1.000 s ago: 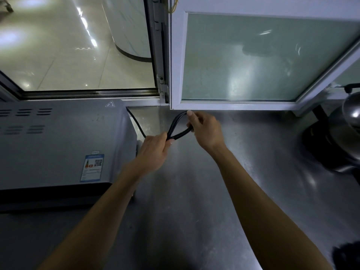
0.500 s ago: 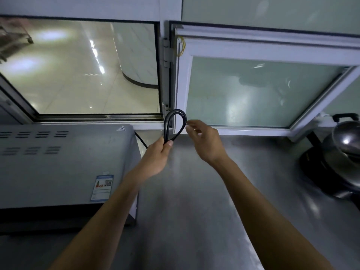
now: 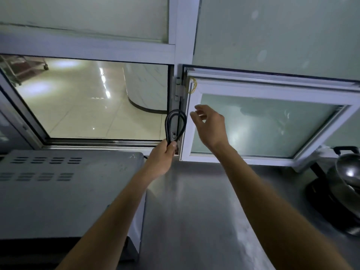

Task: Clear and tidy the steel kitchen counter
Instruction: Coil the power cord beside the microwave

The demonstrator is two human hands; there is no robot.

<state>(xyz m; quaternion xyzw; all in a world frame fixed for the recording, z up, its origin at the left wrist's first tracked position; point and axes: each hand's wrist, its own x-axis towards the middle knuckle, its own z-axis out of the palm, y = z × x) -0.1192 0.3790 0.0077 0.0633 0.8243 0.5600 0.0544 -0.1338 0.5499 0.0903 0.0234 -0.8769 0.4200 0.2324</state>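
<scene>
The left hand (image 3: 162,157) gripped a black cord (image 3: 175,124) at the base of a folded loop, holding it upright in front of the window post (image 3: 180,106). The right hand (image 3: 210,126) hung just right of the loop, fingers loosely spread, grasping nothing and not touching the cord.

The step in hand looked like bundling up the cord of the oven (image 3: 68,191), which sat left of the window post on the steel desk (image 3: 194,221). A short run of cord showed behind the oven's back corner, so the cord probably belonged to it, though the join was hidden. The next move likely called for the right hand to take the loop or wrap slack around it, then to tuck the bundle behind or beside the oven so it lay off the working surface. A stiff cord could spring open once let go.

The bare steel right of the oven showed smears and dull reflections. Far right of the post stood a metal pot (image 3: 348,170) on a dark burner (image 3: 331,203). Left of the post an open hatch showed a tiled floor (image 3: 78,106); right of it hung a frosted pane (image 3: 263,123), swung inward.
</scene>
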